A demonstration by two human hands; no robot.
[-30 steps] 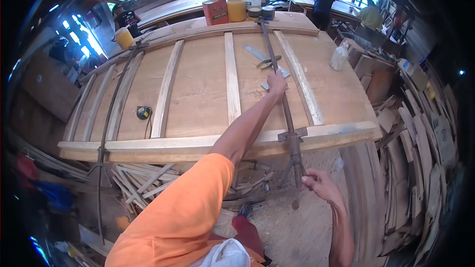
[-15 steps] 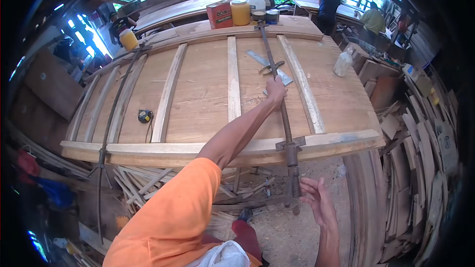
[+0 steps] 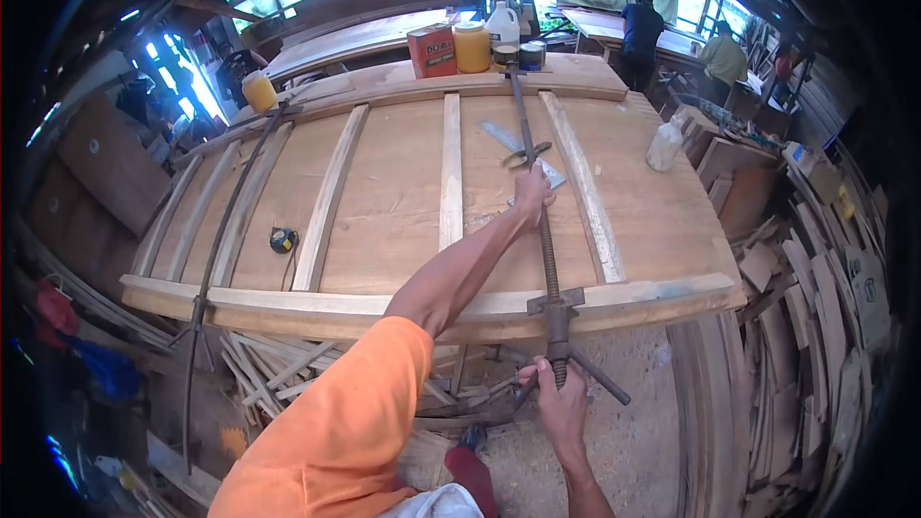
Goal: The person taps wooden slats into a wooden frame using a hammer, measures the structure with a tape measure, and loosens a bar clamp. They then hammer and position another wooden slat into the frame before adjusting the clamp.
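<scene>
A long metal bar clamp (image 3: 549, 259) lies across a wooden frame of slats (image 3: 451, 173) on a large panel. My left hand (image 3: 533, 198) is wrapped round the clamp's bar above the panel, beside a metal square (image 3: 552, 180). At the clamp's near end, below the frame's front rail (image 3: 384, 305), my right hand (image 3: 559, 393) is closed on the clamp's handle (image 3: 600, 379) by the threaded end. A second bar clamp (image 3: 226, 221) spans the frame at the left. Between two slats sits a tape measure (image 3: 282, 240).
A red box (image 3: 432, 51), a yellow jar (image 3: 472, 46) and a white jug (image 3: 503, 26) stand at the panel's far edge. A clear bottle (image 3: 664, 145) is at the right. Scrap wood (image 3: 815, 326) is piled beyond. Two people work at the back.
My right hand has moved left from beside the clamp's end and closed on its handle, whose arms now spread out differently. My left hand stays on the bar. The view has tilted up slightly.
</scene>
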